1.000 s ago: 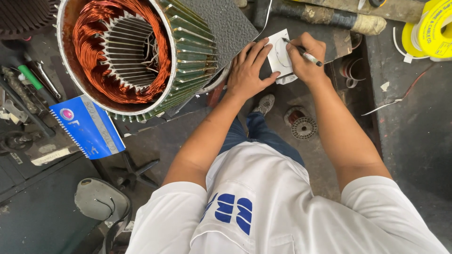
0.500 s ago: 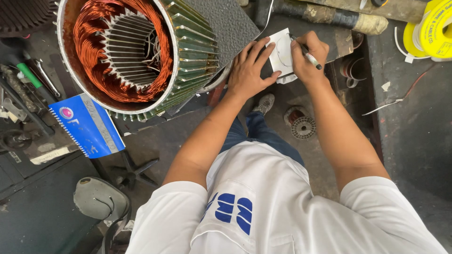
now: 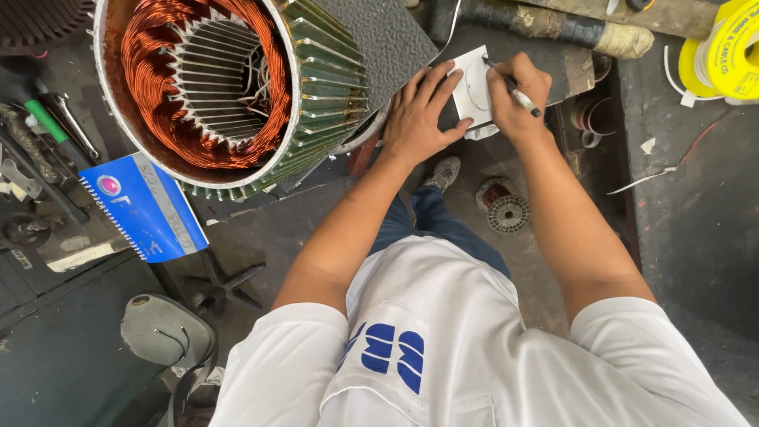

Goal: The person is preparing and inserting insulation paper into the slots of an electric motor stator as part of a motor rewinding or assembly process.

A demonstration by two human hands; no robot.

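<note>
My left hand (image 3: pixel 417 113) lies flat with spread fingers, pressing down the left edge of a small white sheet (image 3: pixel 473 93) on a dark board. A curved line is drawn on the sheet. My right hand (image 3: pixel 515 93) grips a pen (image 3: pixel 518 93) with its tip on the sheet's upper part. To the left stands a large motor stator (image 3: pixel 229 87) with green fins and copper windings, its open end facing me.
A blue spiral notebook (image 3: pixel 146 207) lies at the left beside hand tools (image 3: pixel 47 130). A yellow wire spool (image 3: pixel 727 55) sits at the top right. A small wire reel (image 3: pixel 506 212) rests on the floor near my shoe (image 3: pixel 444 172). A wrapped bar (image 3: pixel 569 28) runs along the top.
My right hand with the pen has shifted slightly up and left across the sheet. My left hand keeps its place on the sheet.
</note>
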